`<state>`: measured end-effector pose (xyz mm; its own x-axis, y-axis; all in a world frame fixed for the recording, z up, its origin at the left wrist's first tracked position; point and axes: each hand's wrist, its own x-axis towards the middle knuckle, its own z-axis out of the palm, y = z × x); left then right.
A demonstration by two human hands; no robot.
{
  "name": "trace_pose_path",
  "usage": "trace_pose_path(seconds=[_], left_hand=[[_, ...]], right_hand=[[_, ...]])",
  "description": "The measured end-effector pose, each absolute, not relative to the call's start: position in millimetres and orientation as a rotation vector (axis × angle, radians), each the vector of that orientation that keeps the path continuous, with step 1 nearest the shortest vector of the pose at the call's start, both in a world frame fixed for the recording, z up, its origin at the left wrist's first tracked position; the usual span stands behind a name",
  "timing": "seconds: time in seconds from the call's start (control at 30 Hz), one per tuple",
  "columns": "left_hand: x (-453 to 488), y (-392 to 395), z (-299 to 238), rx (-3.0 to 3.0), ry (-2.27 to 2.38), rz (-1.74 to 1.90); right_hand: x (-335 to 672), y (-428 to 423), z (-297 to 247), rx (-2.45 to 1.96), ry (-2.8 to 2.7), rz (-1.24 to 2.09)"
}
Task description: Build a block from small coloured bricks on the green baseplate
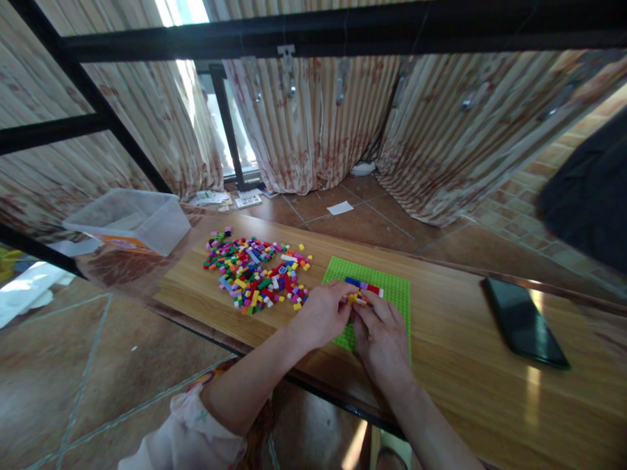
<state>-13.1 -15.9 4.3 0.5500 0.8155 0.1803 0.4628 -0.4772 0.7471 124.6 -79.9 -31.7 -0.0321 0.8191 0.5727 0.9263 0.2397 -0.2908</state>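
Both hands meet over the green baseplate on the wooden board. My left hand is closed, its fingertips at a few small yellow and orange toy bricks. From the other side the fingers of my right hand bend onto the same bricks. Just behind the fingertips a row of blue, red and white bricks sits on the baseplate. Which brick each hand grips is partly hidden by the fingers. Left of the baseplate lies a loose pile of many-coloured bricks.
A clear plastic box stands at the board's far left end. To the right lies a black phone on the wooden board. A black metal bar crosses above, in front of striped curtains. Papers lie on the tiled floor.
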Motion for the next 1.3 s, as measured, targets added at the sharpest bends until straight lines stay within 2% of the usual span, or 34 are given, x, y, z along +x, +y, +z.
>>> trace_pose_path(seconds=[0.5, 0.93, 1.3], left_hand=[[-14, -12, 1, 2.158, 1.006, 0.680], [-10, -13, -5, 2.072, 1.092, 0.777], [-24, 1, 3, 2.087, 0.939, 0.740]], right_hand=[[124, -77, -36, -1.515, -1.778, -0.236], [126, -74, -33, -1.523, -1.633, -0.028], [139, -74, -26, -1.581, -1.495, 0.053]])
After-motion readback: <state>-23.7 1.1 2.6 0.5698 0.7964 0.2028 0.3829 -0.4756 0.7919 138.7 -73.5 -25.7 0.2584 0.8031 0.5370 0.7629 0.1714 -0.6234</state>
